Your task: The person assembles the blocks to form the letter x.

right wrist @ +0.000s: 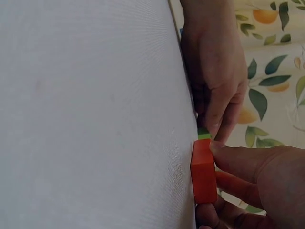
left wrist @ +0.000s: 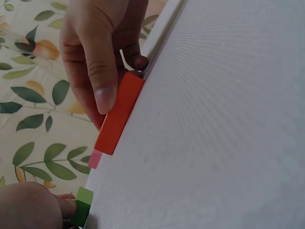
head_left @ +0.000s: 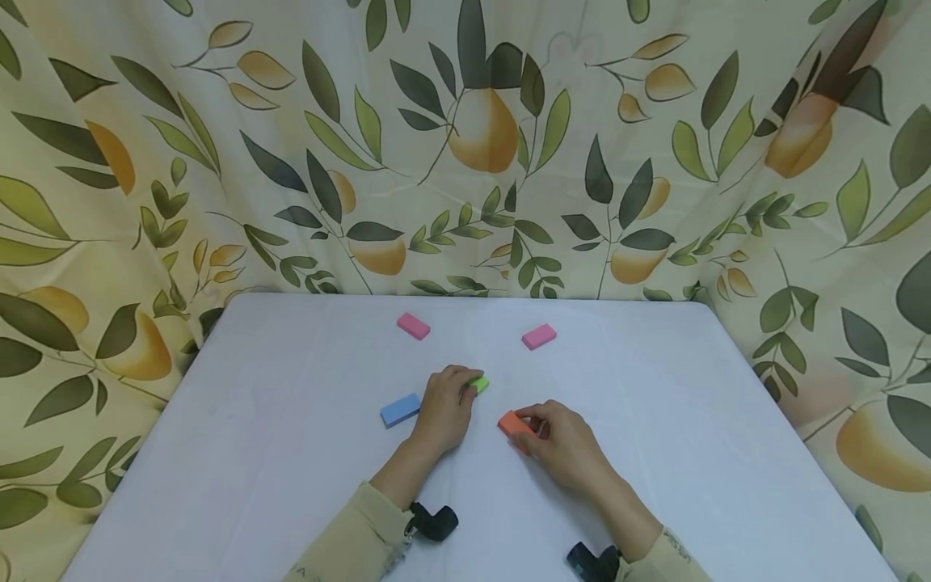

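Note:
Near the middle of the table my left hand (head_left: pixel 447 408) pinches a small green block (head_left: pixel 480 384), most of it hidden under the fingers in the head view. In the left wrist view the green block (left wrist: pixel 83 205) shows between thumb and fingers. My right hand (head_left: pixel 569 444), a little nearer and to the right, grips an orange block (head_left: pixel 513 424) between thumb and fingers. The right wrist view shows the orange block (right wrist: pixel 204 171) at the tabletop, with the thumb on one edge. A blue block (head_left: pixel 400 411) lies just left of my left hand, partly behind its wrist.
Two pink blocks lie farther back: a left pink block (head_left: pixel 413 326) and a right pink block (head_left: pixel 540 336). The white-covered table (head_left: pixel 254 388) ends at a curtain (head_left: pixel 494 202) printed with leaves and fruit. Dark wrist cameras hang beside both sleeves.

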The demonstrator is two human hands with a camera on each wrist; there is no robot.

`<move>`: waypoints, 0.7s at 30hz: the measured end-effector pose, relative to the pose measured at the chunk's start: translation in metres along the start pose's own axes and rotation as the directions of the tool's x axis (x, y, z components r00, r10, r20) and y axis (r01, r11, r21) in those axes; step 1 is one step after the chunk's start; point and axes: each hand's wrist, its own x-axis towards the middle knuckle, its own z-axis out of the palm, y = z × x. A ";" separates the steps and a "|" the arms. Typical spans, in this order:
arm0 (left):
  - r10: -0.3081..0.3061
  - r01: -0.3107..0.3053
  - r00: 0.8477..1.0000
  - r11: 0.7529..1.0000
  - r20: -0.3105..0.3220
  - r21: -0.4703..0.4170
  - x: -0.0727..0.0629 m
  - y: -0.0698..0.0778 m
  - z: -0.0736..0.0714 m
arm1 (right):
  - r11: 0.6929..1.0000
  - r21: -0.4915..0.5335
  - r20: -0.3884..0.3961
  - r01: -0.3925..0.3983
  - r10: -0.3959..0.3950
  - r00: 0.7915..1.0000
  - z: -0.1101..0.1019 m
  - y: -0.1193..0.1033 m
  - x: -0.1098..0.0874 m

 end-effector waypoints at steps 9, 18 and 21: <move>0.000 0.000 1.000 1.000 0.001 0.004 -0.001 0.001 -0.001 | 1.000 -0.018 0.007 -0.008 0.008 1.000 0.001 0.000 0.002; -0.010 0.010 1.000 1.000 0.007 0.006 0.001 0.001 -0.001 | 1.000 0.002 0.010 -0.022 0.022 1.000 0.000 -0.002 0.003; -0.011 0.011 1.000 1.000 0.008 0.003 0.001 0.001 -0.001 | 1.000 0.003 0.011 -0.021 0.021 1.000 0.000 -0.002 0.003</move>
